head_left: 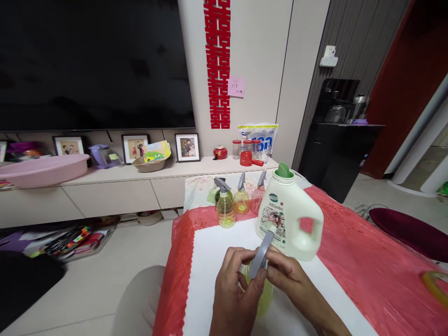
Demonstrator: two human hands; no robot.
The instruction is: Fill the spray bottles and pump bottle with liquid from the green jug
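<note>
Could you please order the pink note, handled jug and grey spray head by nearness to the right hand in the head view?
1. Grey spray head: at the right hand.
2. Handled jug: standing just beyond.
3. Pink note: on the back wall.

A large black television (98, 60) hung on a pale wall (261, 56); to its right ran a column of red double-happiness cutouts (219, 70), a pink sticky note (236, 87) against their right edge; below stretched a long, low TV cabinet (108, 196) with framed photographs (188, 147) standing along its top; grey fluted panelling (364, 46) covered the stretch farther right, behind a black cabinet (336, 158); the floor (96, 284) was pale tile; nearer stood a table (367, 252) draped in glossy red; the light was soft and even.
</note>
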